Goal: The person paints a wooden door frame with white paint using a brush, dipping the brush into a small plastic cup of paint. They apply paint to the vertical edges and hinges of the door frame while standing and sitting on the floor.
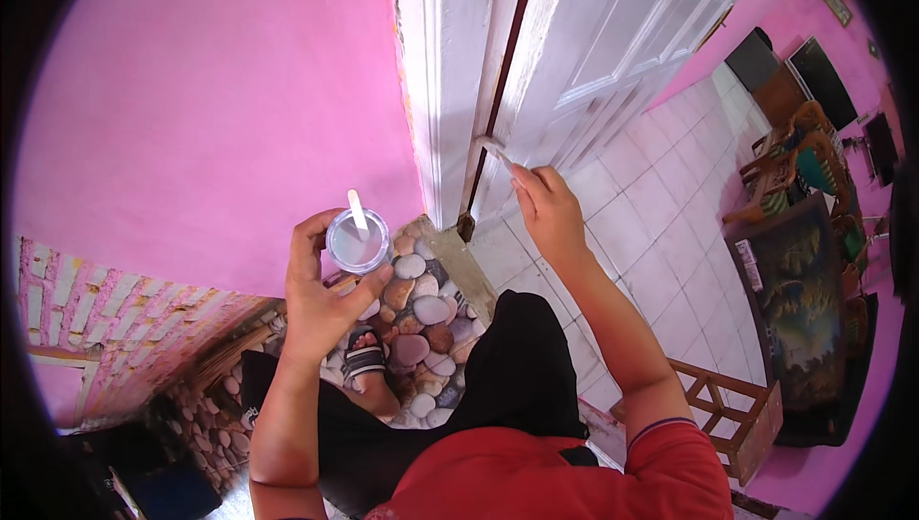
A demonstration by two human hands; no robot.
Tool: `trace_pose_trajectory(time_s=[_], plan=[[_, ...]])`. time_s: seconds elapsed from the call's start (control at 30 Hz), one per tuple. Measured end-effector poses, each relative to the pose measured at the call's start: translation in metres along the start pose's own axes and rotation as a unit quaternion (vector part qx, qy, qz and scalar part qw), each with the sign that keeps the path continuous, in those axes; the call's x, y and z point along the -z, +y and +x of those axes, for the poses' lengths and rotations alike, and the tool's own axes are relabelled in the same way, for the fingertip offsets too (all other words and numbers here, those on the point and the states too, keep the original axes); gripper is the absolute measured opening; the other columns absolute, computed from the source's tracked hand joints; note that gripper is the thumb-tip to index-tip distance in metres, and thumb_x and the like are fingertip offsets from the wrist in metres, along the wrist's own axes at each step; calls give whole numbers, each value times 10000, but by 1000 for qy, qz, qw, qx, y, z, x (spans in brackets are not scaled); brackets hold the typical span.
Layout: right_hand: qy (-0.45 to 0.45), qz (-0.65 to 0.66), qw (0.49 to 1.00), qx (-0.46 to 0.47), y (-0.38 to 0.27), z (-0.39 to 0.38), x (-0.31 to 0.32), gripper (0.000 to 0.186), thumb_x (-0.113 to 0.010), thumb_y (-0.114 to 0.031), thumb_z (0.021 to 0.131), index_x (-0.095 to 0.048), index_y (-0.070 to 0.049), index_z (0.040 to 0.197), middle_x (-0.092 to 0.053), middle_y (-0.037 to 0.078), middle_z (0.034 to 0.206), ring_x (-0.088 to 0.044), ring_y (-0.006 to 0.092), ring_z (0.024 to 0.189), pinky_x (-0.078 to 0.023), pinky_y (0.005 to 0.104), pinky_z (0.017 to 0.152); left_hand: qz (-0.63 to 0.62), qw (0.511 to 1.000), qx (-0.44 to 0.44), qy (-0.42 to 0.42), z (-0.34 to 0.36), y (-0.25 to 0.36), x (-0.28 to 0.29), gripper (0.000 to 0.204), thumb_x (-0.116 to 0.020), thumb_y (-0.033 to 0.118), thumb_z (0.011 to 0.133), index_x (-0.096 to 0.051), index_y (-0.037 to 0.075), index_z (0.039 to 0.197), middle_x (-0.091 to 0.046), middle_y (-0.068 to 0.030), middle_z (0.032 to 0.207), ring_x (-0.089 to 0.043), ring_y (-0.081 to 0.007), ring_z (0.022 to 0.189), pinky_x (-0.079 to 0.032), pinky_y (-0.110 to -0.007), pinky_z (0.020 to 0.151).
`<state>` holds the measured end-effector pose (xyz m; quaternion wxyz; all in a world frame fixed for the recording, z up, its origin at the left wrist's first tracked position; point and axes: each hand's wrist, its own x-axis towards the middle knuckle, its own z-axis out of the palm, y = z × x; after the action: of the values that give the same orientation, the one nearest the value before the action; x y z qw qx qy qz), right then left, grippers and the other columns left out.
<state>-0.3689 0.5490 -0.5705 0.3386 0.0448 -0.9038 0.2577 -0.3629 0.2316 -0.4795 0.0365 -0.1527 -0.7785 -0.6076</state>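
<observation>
My left hand [327, 295] is wrapped around a small clear cup [360, 260] of pale grey-white liquid, perhaps paint. A flat wooden stick [355, 200] leans in the cup and sticks out past its rim. My right hand [552, 214] pinches the handle of a small brush [497, 150]. The brush's tip is at the edge of the white panelled door [622, 46], beside the dark gap between door and frame; whether it touches cannot be told. The white door frame [450, 70] runs along the pink wall [230, 99].
Pebble-patterned flooring [421, 314] lies below me, with my sandalled foot [366, 357] on it. Beyond the sill [464, 266] are white tiles [661, 204]. To the right are a wooden rack [732, 424], a dark picture panel [799, 309] and wooden chairs [799, 161].
</observation>
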Motion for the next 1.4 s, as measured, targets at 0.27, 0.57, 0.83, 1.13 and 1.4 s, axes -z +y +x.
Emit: trace_pose_trajectory(time_s=[0.27, 0.57, 0.83, 1.13, 1.4], plan=[[-174, -79, 982, -11, 46, -46, -59, 226, -629, -97, 933, -681, -78, 1152, -585, 110, 961, -646, 324, 878, -553, 438, 707, 12, 1000, -1, -19, -1, 4, -1, 689, -880, 58, 737, -498, 18, 1309, -604, -101, 1218, -598, -198, 1144, -466, -356, 1036], [-86, 10, 996, -22, 23, -43, -15, 235, -690, -96, 930, -716, -96, 1164, -630, 116, 907, -663, 321, 798, -539, 424, 666, -20, 999, 37, -2, -17, 0, 11, 701, -855, 8, 738, -476, 12, 1327, -587, -107, 1232, -601, -197, 1158, -490, -367, 1036], [-164, 60, 972, -160, 84, -123, -114, 224, -665, -86, 925, -740, -101, 1137, -629, 157, 854, -664, 377, 812, -531, 476, 690, -30, 998, 57, 13, -41, 9, 29, 783, -819, -43, 732, -408, 29, 1395, -539, -145, 1353, -567, -215, 1237, -477, -388, 1079], [-159, 49, 963, -211, 102, -167, -188, 258, -631, -43, 916, -743, -59, 1148, -622, 177, 927, -655, 376, 836, -533, 476, 741, 10, 998, 51, 47, -58, -5, 48, 810, -884, 97, 740, -420, 40, 1402, -548, -174, 1360, -561, -267, 1268, -459, -434, 1093], [-229, -46, 954, -190, 119, -177, -225, 264, -541, -103, 981, -676, -79, 1207, -601, 153, 984, -663, 355, 919, -558, 486, 752, 19, 997, 63, 51, -56, -6, 49, 809, -913, 143, 741, -430, 41, 1383, -555, -170, 1334, -572, -275, 1243, -467, -440, 1079]])
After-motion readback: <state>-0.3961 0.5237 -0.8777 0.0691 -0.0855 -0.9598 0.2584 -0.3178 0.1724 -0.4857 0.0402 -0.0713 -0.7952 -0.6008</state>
